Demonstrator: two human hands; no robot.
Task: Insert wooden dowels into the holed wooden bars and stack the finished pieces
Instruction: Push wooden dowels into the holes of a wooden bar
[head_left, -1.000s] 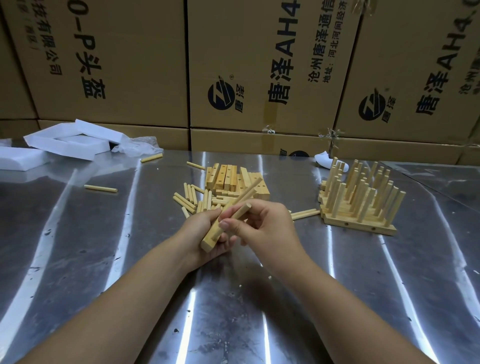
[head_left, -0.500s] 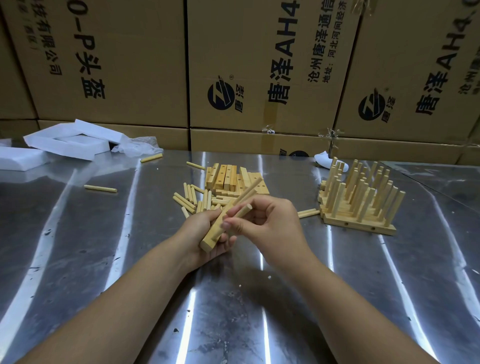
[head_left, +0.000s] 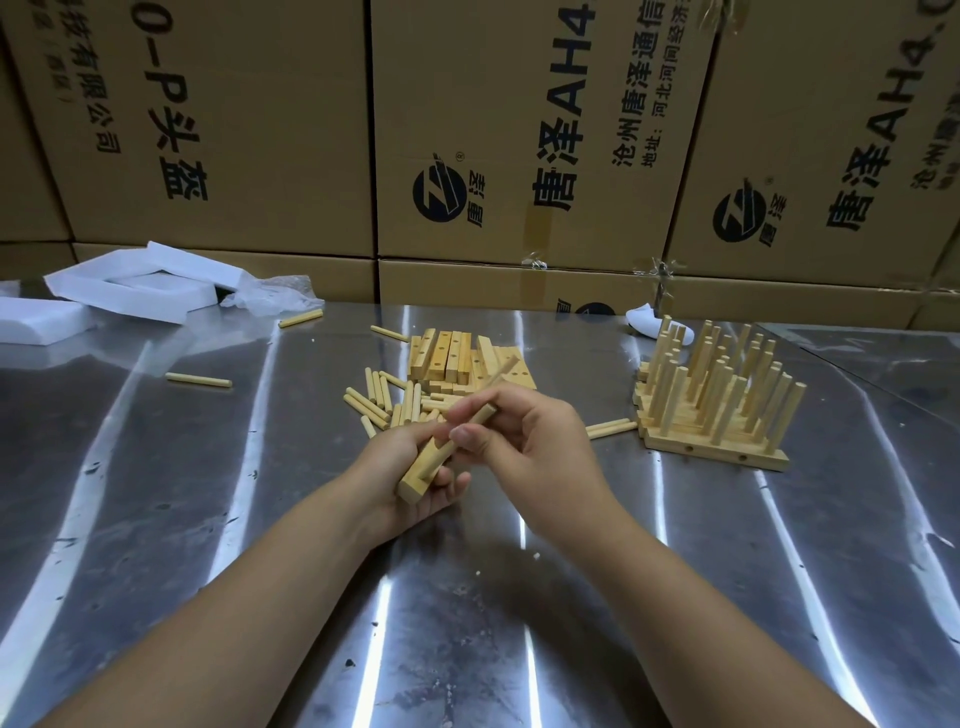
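Centre frame, my left hand (head_left: 405, 467) curls its fingers (head_left: 449, 480) round one holed bar (head_left: 415, 482), one dowel (head_left: 500, 373) rising from its far end. My right hand (head_left: 535, 441) pinches a second dowel (head_left: 478, 418) against it. Two stray dowels (head_left: 198, 380) lie left; open surface (head_left: 156, 519) spreads below.

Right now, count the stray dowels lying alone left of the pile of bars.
3. One dowel lies far left, one beside the plastic wrap, one just left of the holed bars. The loose heap may hide more.
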